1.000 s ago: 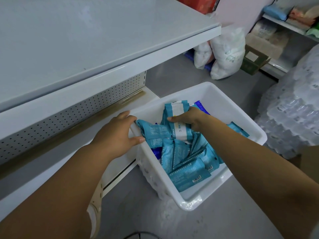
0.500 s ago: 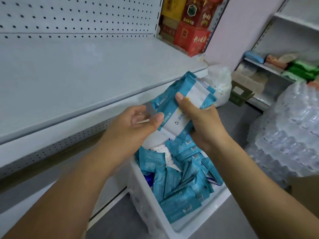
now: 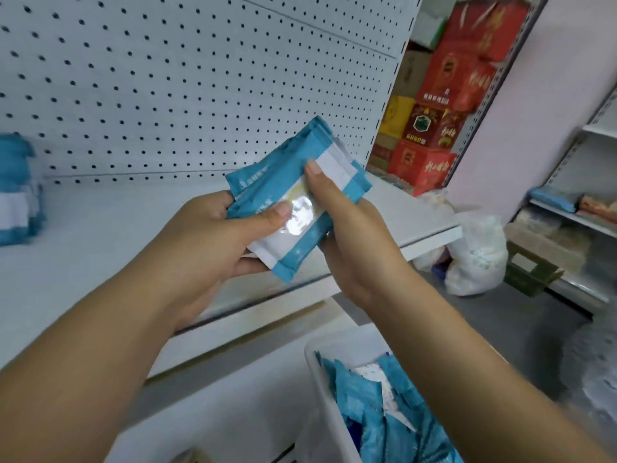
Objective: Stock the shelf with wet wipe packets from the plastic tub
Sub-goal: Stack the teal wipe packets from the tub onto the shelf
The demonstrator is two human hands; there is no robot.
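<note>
Both hands hold a small stack of blue-and-white wet wipe packets (image 3: 300, 208) in front of the white shelf (image 3: 110, 235). My left hand (image 3: 213, 235) grips the stack's left end, thumb on top. My right hand (image 3: 347, 235) grips the right side, thumb laid across the top packet. The white plastic tub (image 3: 320, 379) sits at the lower right, holding several more blue packets (image 3: 384, 416). A blurred stack of blue packets (image 3: 18, 192) stands on the shelf at the far left.
A white pegboard back panel (image 3: 187, 81) rises behind the shelf. Red and yellow cartons (image 3: 440, 115) are stacked at the back right. White plastic bags (image 3: 474, 255) lie on the grey floor. Another shelf unit with goods (image 3: 574, 208) stands at the right.
My right hand lifted packets out of the tub, my left hand left the tub rim and joined it, and both raised the stack to shelf height. The view tilted upward.
</note>
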